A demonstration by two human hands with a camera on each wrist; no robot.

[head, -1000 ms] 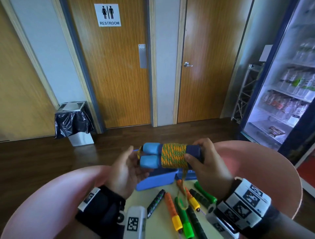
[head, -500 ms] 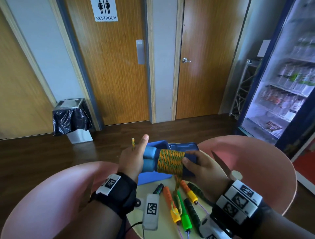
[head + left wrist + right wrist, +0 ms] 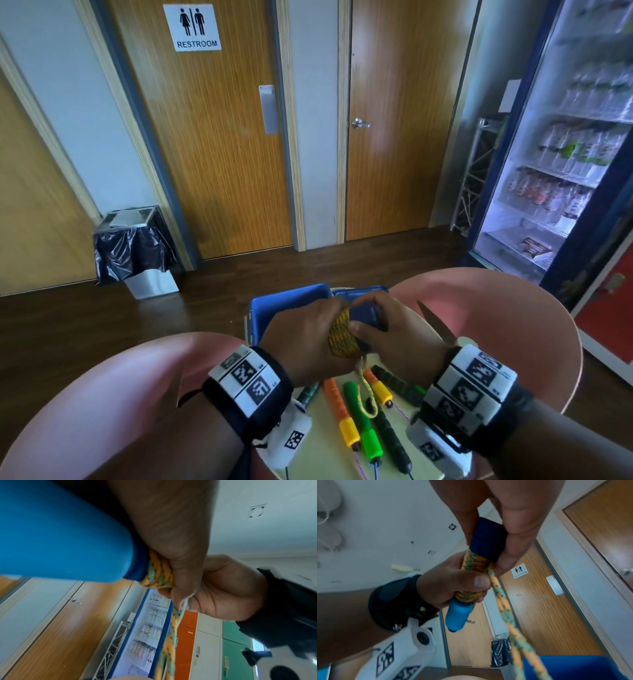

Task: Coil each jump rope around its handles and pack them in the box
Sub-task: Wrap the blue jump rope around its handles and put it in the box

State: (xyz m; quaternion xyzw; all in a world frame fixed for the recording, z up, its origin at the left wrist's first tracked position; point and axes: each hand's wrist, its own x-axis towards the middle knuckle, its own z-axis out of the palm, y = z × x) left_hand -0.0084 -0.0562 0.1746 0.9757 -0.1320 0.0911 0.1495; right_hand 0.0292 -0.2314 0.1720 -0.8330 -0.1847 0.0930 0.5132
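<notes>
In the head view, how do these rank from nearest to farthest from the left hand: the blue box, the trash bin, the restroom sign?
From the left hand:
1. Blue box, just behind the hand on the table.
2. Trash bin, on the floor to the left, by the door.
3. Restroom sign, high on the door, upper left.

Hands: two, the left hand (image 3: 305,339) and the right hand (image 3: 394,335)
Coiled rope bundles: one, the orange-green rope (image 3: 340,334) wound on a pair of blue handles (image 3: 456,614)
Blue boxes: one box (image 3: 287,305) at the far side of the surface (image 3: 424,472)
Loose handles on the surface: seven can be counted; two orange-yellow (image 3: 339,407), two green (image 3: 361,418), three dark (image 3: 394,442)
Wooden doors: three
Restroom signs: one (image 3: 193,27)
Bins: one, the lined bin (image 3: 135,243) at far left
Drink fridges: one (image 3: 565,137) at right
Pink chairs: two
</notes>
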